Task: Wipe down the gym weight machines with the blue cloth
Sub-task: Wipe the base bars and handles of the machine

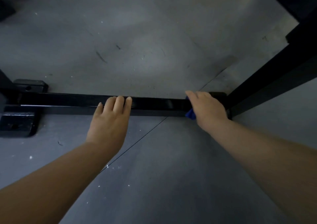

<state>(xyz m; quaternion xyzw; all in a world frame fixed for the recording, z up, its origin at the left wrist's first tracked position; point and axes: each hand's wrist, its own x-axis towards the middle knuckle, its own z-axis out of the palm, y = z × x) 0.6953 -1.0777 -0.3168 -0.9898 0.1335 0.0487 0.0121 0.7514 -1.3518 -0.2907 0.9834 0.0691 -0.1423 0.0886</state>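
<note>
A black square steel bar [68,102] of the weight machine's base runs left to right across the grey floor. My left hand [109,119] rests on the bar near its middle, fingers straight and laid over the top. At the bar's right end my right hand [207,109] presses the blue cloth [190,115] down on the bar. Only a small blue corner of the cloth shows under the palm; the rest is hidden by the hand.
Black bolted foot plates [18,124] sit at the bar's left end. A black upright frame post [267,73] rises diagonally from the bar's right end. The grey floor [137,43] is scuffed and speckled, with a thin seam line running diagonally.
</note>
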